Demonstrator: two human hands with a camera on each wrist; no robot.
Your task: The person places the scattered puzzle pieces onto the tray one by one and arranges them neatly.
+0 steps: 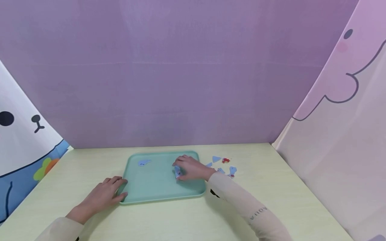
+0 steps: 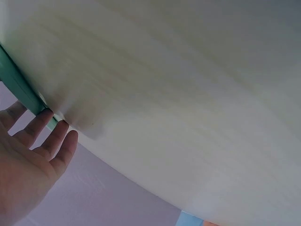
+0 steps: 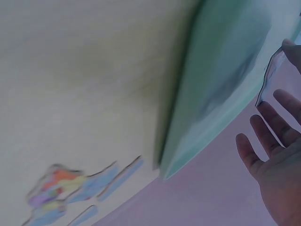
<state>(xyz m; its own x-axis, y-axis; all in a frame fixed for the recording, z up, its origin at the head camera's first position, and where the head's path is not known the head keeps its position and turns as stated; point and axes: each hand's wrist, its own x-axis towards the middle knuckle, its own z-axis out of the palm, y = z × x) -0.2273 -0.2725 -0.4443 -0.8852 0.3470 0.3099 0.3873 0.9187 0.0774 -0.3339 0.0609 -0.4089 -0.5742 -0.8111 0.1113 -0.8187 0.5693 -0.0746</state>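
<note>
My right hand (image 1: 191, 168) is over the right part of a mint-green tray (image 1: 150, 187) and pinches a light-blue puzzle piece (image 1: 178, 171) between thumb and fingertips. In the right wrist view, this piece (image 3: 270, 75) is seen nearly edge-on, above the tray floor. My left hand (image 1: 104, 195) rests at the tray's left edge, its fingers fairly straight and touching the rim (image 2: 21, 89). Another pale-blue puzzle piece (image 1: 143, 162) lies flat in the tray's far left part.
Several loose puzzle pieces lie on the table right of the tray, among them a blue one (image 1: 216, 159), a red one (image 1: 226, 160) and a blue one (image 1: 232, 170). A purple backdrop (image 1: 193, 83) rises behind the pale table (image 1: 259, 187), with printed cloths at both sides.
</note>
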